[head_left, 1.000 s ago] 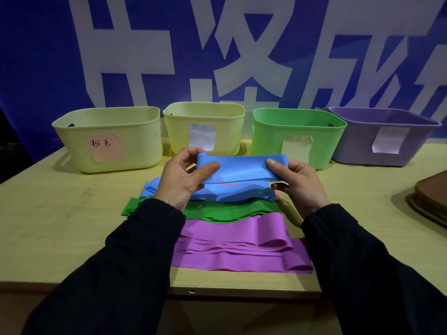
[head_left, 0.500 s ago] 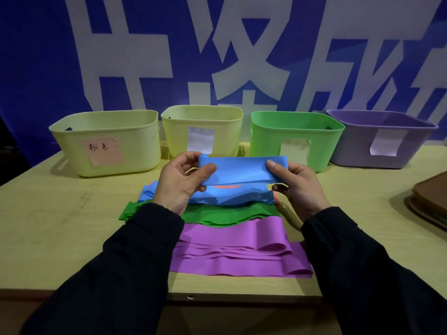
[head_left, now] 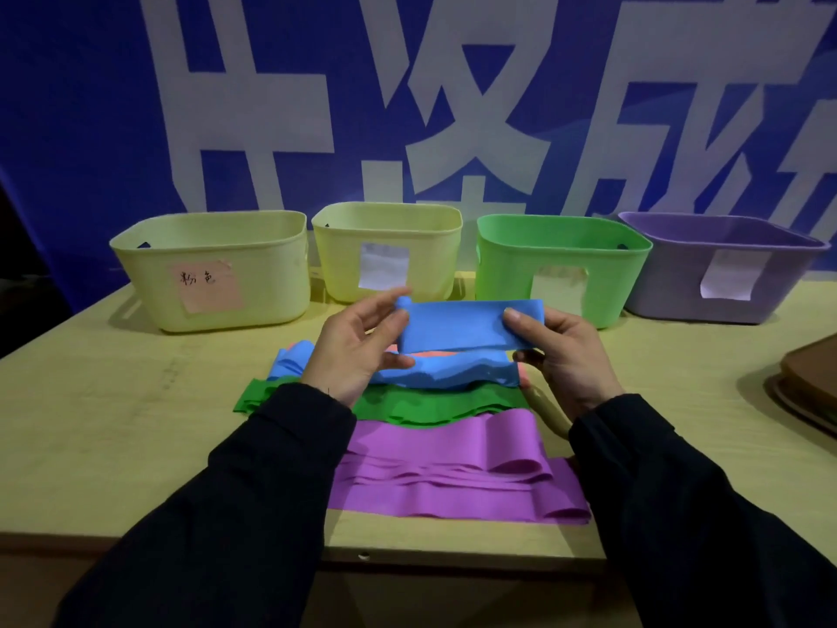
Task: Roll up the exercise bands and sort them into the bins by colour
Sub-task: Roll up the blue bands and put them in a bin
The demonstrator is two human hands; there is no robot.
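Blue band (head_left: 466,326): held up flat and taut above the middle of the table, short ends pinched, long side toward the camera, probably so that a roll can be started from one end.
Left hand (head_left: 358,351): thumb and fingers closed on the band's left end, where the material curls over into a small lip; this looks like the first turn of a roll.
Right hand (head_left: 564,351): thumb on top, fingers beneath, gripping the right end to keep the strip stretched.
Remaining blue bands (head_left: 435,373): lying on the table directly under the held one, with a sliver of orange-pink showing at their far side; what that sliver belongs to I cannot tell.
Green bands (head_left: 421,407): lying flat, nearer the front edge than the blue.
Purple bands (head_left: 453,473): stacked closest to the front edge, unrolled.
Table (head_left: 113,423): pale wood; the stacks sit centred, within reach of both hands.
Bins: four in a row along the far edge, placed as sorting targets.
Left yellow bin (head_left: 213,269): pink note with handwritten Chinese, seemingly "粉色" (pink).
Second yellow bin (head_left: 389,247): white label, writing unreadable.
Green bin (head_left: 561,260): label too pale to read.
Purple bin (head_left: 724,265): white label, unreadable.
Backdrop (head_left: 90,106): blue banner with large white Chinese characters, cropped.
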